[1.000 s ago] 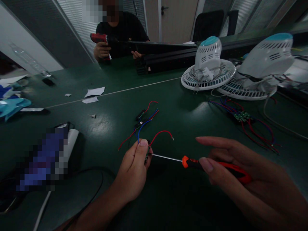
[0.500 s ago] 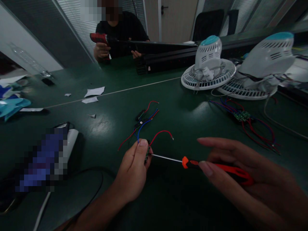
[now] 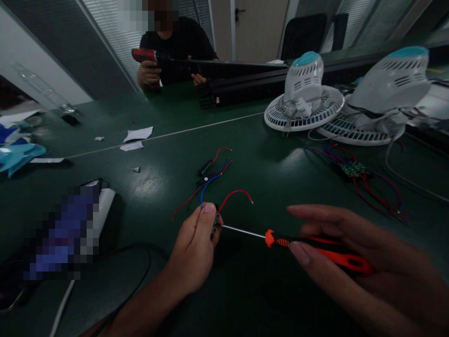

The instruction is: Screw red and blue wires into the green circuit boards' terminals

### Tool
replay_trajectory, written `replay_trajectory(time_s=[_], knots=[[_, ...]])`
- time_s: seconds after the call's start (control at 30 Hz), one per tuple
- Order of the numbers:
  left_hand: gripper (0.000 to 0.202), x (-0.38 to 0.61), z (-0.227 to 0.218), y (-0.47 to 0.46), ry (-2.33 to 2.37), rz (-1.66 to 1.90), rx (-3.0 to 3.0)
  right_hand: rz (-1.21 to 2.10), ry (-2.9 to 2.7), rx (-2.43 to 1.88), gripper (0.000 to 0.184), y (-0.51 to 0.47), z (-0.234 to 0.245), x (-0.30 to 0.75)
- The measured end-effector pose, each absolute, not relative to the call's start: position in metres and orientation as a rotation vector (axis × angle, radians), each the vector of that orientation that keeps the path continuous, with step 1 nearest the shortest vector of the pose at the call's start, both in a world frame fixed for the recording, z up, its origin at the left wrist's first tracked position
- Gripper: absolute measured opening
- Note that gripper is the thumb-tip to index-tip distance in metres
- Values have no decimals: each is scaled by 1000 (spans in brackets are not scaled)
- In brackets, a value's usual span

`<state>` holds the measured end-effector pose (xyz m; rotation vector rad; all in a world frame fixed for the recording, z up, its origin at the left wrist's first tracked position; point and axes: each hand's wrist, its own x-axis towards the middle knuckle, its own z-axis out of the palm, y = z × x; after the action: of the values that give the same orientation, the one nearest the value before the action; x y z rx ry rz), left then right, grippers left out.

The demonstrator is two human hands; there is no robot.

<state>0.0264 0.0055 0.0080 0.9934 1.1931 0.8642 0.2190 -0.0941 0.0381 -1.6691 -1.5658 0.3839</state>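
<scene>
My left hand (image 3: 194, 250) is closed in a pinch on a small circuit part (image 3: 214, 223) from which red and blue wires (image 3: 233, 194) trail onto the green table. My right hand (image 3: 354, 262) grips an orange-and-black screwdriver (image 3: 315, 248) by its handle. The thin metal shaft (image 3: 242, 230) points left, and its tip touches the part between my left fingers. More wired black pieces (image 3: 210, 171) lie just beyond my left hand.
Two white fan housings (image 3: 303, 100) (image 3: 382, 100) lie face down at the right, with a green circuit board and wire tangle (image 3: 352, 169) before them. Across the table a person holds a red drill (image 3: 147, 56) against a long black bar (image 3: 238, 70). Paper scraps (image 3: 137, 135) lie at left.
My right hand and the screwdriver handle have sunk slightly and turned a little. The left hand and the part stay where they were.
</scene>
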Motion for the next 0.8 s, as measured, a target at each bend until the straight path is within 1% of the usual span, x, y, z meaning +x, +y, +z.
replay_trajectory(time_s=[0.23, 0.4, 0.57, 0.8], knots=[[40, 25, 6, 4, 1199, 866, 1044, 450, -1626, -1659, 33, -97, 37, 220], [43, 24, 4, 4, 1193, 868, 1069, 552, -1558, -1698, 33, -92, 40, 220], [42, 25, 6, 4, 1185, 882, 1061, 439, -1659, -1617, 25, -89, 43, 219], [41, 26, 7, 4, 1205, 872, 1020, 362, -1692, -1619, 24, -90, 44, 218]])
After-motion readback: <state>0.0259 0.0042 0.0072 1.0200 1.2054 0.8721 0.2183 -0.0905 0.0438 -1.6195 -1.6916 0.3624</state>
